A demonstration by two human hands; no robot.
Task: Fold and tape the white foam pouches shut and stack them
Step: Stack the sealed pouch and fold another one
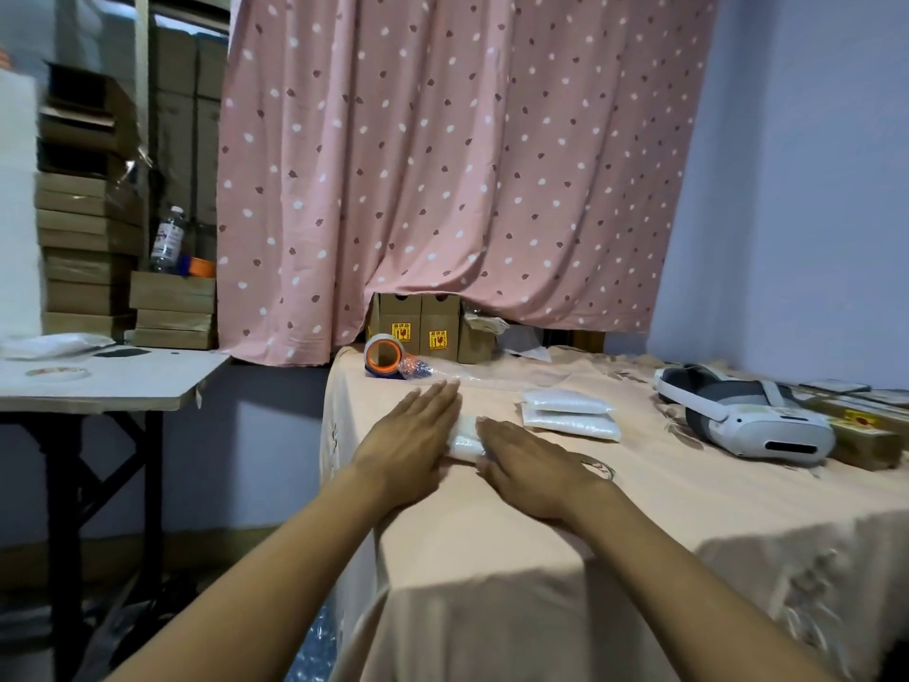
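A white foam pouch [465, 438] lies on the peach tablecloth [639, 509], mostly hidden under my hands. My left hand [410, 435] lies flat on its left part with fingers stretched out. My right hand [529, 465] presses flat on its right part. Only a narrow strip of the pouch shows between them. To the right, two white foam pouches [570, 413] lie stacked one on the other. A tape dispenser with an orange core [386, 356] stands at the table's far left, beyond my left hand.
A white headset [747, 418] rests at the right, with brown boxes [865, 435] behind it. Small cartons [418, 334] stand under the pink curtain. A side table [98, 381] with a tape roll stands left, across a gap. Crumpled clear film [472, 374] lies near the dispenser.
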